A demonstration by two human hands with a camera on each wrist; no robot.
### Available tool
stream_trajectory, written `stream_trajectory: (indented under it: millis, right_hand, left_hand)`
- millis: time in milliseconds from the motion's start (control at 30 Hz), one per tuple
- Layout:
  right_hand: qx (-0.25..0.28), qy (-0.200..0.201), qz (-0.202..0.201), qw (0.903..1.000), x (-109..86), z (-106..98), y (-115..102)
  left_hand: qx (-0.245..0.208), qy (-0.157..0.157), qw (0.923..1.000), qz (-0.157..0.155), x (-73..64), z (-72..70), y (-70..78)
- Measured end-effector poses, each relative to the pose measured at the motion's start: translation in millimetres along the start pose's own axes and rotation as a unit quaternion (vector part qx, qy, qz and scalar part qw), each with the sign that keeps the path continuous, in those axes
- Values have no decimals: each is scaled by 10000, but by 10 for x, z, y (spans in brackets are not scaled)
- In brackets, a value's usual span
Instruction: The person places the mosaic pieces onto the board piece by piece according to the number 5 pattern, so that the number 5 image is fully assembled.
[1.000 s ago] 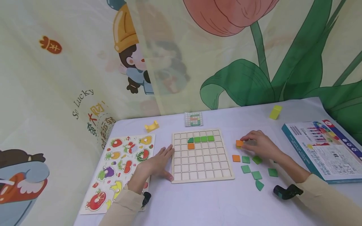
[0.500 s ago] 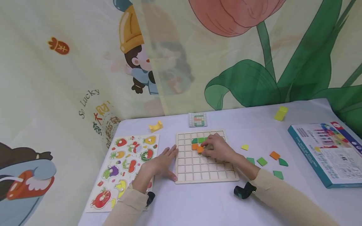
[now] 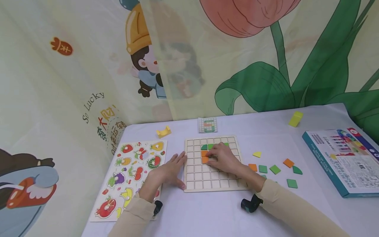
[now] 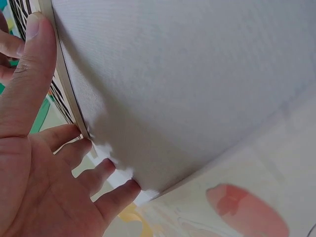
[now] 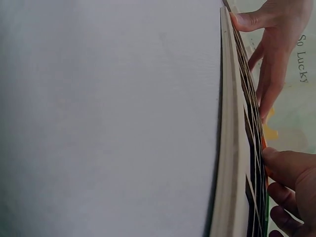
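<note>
Okay so it's all about the lower orange tile [image 3: 204, 160] on the grid board [image 3: 197, 177]: it sits left of the middle of the board, just off the fingertips of the right hand [image 3: 223, 158], which reaches in over the board's right side. Thumb and forefinger look pinched on it, though whether it's properly down in its cell I can't tell. It's square, so no long axis to speak of, but it lines up with the upper orange tile [image 3: 203, 153] straight toward the board's far edge. Left hand [image 3: 170, 171] is the farther one, fingers spread with nothing in them, resting against the board's left edge. Main nuisance, I reckon, is that upper tile right up against the far side, plus the right hand itself covering the middle cells and part of the green row [image 3: 210, 146]. Loose green tiles [image 3: 263, 169] and a yellow piece [image 3: 257, 154] lie right of the board, the box [image 3: 340, 161] farther right, the fruit board [image 3: 116, 191] left, and a little pattern card [image 3: 207, 125] just past the far edge.
</note>
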State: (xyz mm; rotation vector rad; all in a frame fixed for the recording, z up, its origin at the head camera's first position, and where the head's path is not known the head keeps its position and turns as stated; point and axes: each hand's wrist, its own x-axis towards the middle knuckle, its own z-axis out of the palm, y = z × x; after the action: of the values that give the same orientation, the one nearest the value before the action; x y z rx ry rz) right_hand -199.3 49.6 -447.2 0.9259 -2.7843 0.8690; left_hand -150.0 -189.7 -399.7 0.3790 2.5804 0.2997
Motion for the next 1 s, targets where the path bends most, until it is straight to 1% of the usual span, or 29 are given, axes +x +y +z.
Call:
stream_trajectory:
  millis: [367, 433, 533, 633, 700, 800, 900, 1000]
  right_hand:
    - [-37, -32, -34, 10000, -6, -14, 14]
    - [61, -106, 67, 9999, -18, -47, 38]
    - [394, -315, 347, 9981, -64, -157, 101]
    - [717, -534, 754, 9931, -168, -320, 221]
    - [791, -604, 936, 9906, -262, -437, 328]
    - [700, -650, 1213, 9880, -425, -590, 499]
    - [560, -661, 1364, 9869, -590, -716, 639]
    - [376, -629, 1374, 9878, -754, -789, 751]
  left_hand:
    - [-43, 0, 10000, -14, -8, -8, 5]
    - [-48, 2, 10000, -18, -7, -6, 5]
    - [-40, -1, 10000, -6, -6, -6, 7]
    - [-27, -7, 10000, 18, -5, -7, 17]
    - [-24, -11, 10000, 31, -5, -8, 18]
    - [-19, -12, 10000, 34, -13, -12, 24]
    - [-35, -8, 10000, 33, -21, -17, 28]
    - [-52, -8, 10000, 22, -27, -17, 31]
